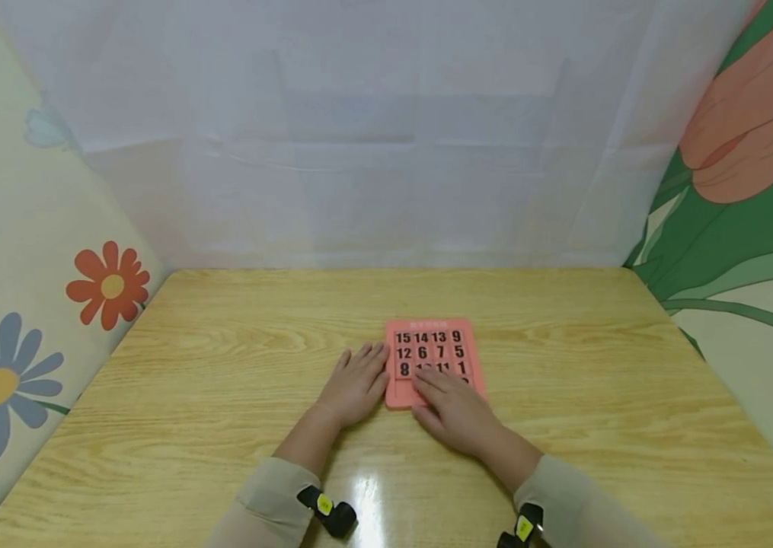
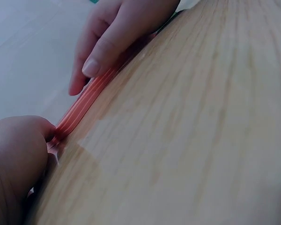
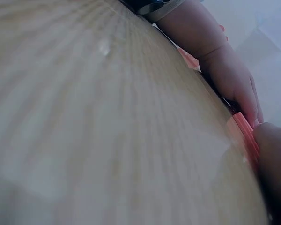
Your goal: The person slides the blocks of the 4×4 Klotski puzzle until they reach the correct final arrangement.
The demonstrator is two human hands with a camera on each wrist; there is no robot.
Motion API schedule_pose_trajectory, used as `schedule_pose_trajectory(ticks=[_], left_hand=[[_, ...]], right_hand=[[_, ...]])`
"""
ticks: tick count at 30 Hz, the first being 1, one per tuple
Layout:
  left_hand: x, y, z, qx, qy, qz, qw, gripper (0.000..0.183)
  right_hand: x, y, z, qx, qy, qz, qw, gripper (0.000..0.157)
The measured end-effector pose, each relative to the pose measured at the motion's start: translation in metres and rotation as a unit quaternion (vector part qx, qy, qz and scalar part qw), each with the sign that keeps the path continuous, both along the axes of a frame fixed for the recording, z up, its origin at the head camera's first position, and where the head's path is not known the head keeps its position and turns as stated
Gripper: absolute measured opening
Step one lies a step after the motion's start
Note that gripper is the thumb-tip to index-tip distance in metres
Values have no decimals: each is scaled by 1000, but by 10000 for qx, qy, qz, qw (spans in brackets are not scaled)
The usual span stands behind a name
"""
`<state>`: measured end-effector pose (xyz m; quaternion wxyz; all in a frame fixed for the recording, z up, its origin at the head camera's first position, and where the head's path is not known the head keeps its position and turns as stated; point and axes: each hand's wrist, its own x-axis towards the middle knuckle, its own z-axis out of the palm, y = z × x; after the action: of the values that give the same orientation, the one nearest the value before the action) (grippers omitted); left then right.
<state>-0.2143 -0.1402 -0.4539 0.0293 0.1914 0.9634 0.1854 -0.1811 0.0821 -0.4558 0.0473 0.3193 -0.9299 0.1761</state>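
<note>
A pink number slide puzzle (image 1: 431, 353) lies flat on the table, its tiles printed with black numerals; the top row reads 15, 14, 13, 9. Along its left edge rests my left hand (image 1: 356, 384), fingers extended and thumb at the frame's side. My right hand (image 1: 458, 411) reaches over the lower right part, fingertips on the tiles of the lower rows, hiding some numbers. At the lower left, a bare pink slot shows in the bottom row. In the left wrist view, the puzzle's ridged side (image 2: 86, 101) appears between both hands.
The wooden table (image 1: 221, 327) extends around the puzzle on all sides. Behind it hangs a white cloth (image 1: 420, 152). Walls with painted flowers stand left and right, including a red flower (image 1: 110, 286). Each sleeve carries a black strapped camera (image 1: 327, 511).
</note>
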Motion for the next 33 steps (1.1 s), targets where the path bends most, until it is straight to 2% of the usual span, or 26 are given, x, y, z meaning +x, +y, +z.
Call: schedule_pose_trajectory(ticks=[6,13,18,33], left_hand=[[0,0,-2,-20,86,-30,10000,54],[1,0,-1,85,125,-7,9999,53],[2,0,-1,85,146,-15,9999,53],[-7,-8,3,-152,139,-211,9996,54]], right_hand=[[-9,-12,2,72,-163,-120,9998,55],[-15,-17,4,163,-166,-57,9997,58],[-14,-16,5,182,-332,-70,9993,59],[-4,-12,2,135,-295,50,9995,59]])
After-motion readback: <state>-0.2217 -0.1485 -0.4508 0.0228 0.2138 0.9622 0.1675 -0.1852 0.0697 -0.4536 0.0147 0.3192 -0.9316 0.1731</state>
